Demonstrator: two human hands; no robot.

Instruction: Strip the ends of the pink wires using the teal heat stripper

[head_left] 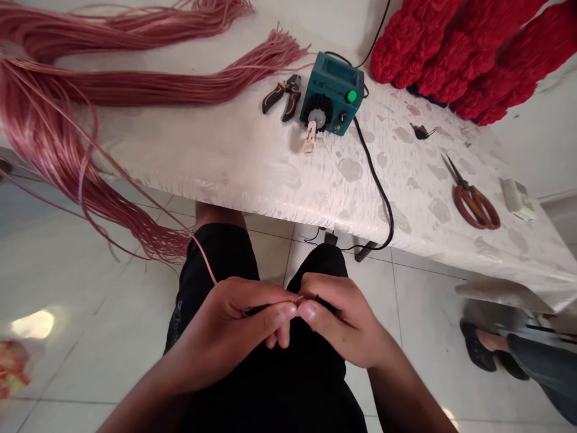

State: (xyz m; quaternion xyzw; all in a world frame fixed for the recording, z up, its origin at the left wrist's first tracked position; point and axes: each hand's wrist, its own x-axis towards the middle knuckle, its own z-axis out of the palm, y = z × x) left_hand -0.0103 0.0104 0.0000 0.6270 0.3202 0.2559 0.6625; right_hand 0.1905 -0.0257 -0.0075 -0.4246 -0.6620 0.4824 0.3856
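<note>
My left hand (252, 319) is closed above my lap, thumb and forefinger pinching a thin pink cord (201, 249). That cord runs up and left to a large bundle of pink cords (148, 87) draped over the table. Fingertip to fingertip with it, my right hand (338, 319) is closed too, in a pinch. A short reddish bit of the cord shows between the two pinches. Fingers hide most of its end, and I cannot tell whether anything else is held there.
On the table (252, 162) stand a green motor box (331, 90) with a pink clip (310, 138), pliers (283, 96), scissors (473, 195) and a small white box (518, 198). Red flower bunches (433, 54) lie behind. A black cable (378, 180) hangs over the edge. Another person's foot (480, 346) shows right.
</note>
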